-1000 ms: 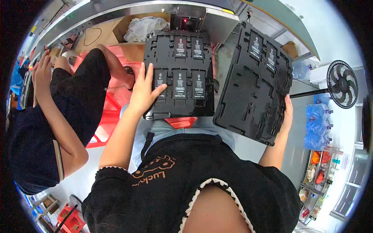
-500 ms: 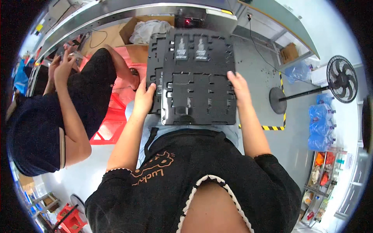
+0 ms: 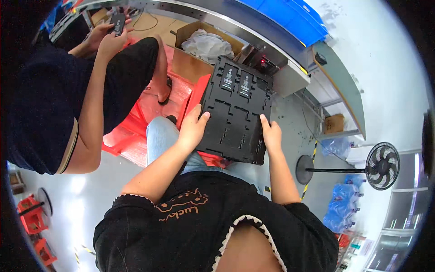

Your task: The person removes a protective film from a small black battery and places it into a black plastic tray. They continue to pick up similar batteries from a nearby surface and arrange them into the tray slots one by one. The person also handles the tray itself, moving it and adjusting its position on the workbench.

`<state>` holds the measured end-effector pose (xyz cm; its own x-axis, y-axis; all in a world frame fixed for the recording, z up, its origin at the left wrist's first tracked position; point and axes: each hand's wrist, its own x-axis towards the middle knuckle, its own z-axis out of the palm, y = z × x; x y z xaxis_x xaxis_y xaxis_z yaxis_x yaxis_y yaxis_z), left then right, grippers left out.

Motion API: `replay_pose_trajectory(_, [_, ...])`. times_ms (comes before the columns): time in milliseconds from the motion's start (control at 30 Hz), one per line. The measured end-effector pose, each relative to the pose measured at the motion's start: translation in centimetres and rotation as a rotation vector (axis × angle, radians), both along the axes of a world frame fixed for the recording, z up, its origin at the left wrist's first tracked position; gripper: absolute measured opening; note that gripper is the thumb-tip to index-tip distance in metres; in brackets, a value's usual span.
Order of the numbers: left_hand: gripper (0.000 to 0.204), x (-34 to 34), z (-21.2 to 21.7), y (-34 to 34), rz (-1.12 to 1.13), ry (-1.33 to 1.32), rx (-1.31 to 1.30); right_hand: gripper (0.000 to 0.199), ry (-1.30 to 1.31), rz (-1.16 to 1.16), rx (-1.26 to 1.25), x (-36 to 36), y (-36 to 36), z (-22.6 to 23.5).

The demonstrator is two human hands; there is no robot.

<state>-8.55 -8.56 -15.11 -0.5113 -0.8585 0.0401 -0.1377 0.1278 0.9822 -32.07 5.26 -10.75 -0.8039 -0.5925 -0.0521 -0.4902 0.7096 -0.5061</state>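
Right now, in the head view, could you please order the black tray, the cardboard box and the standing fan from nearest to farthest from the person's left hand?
1. Black tray: held in the left hand.
2. Cardboard box: beyond the tray, upper middle.
3. Standing fan: far right.

I've got on a black short-sleeved top with a little orange cartoon outline and lettering near the left shoulder, plus cream zigzag trim running round the neckline. Light blue jeans below. My left hand (image 3: 192, 131) and right hand (image 3: 272, 134) are bare, nothing on either wrist.
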Motion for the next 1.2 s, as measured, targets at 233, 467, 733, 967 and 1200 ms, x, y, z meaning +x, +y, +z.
replay_pose_trajectory(233, [0.036,-0.3,4.9,2.5,0.163,-0.003,-0.145,0.039,-0.415,-0.229,-0.4,0.9,2.9,0.6])
replay_pose_trajectory(467, [0.033,-2.4,6.7,5.7,-0.107,0.718,0.494,0.031,-1.006,-0.175,-0.737,-0.8,8.3,5.5])
replay_pose_trajectory(733, [0.069,-1.5,1.4,-0.6,0.065,-0.418,-0.419,0.028,-0.977,-0.287,-1.036,-3.5,17.6,6.0])
replay_pose_trajectory(967, [0.063,-1.4,2.1,-2.6,-0.12,-0.319,-0.261,0.037,-0.89,-0.364,-1.184,-5.6,21.3,4.8])
replay_pose_trajectory(1200, [0.03,-1.1,7.0,-4.2,-0.357,0.247,0.535,0.029,-0.931,-0.353,-1.243,-5.2,18.7,8.0])
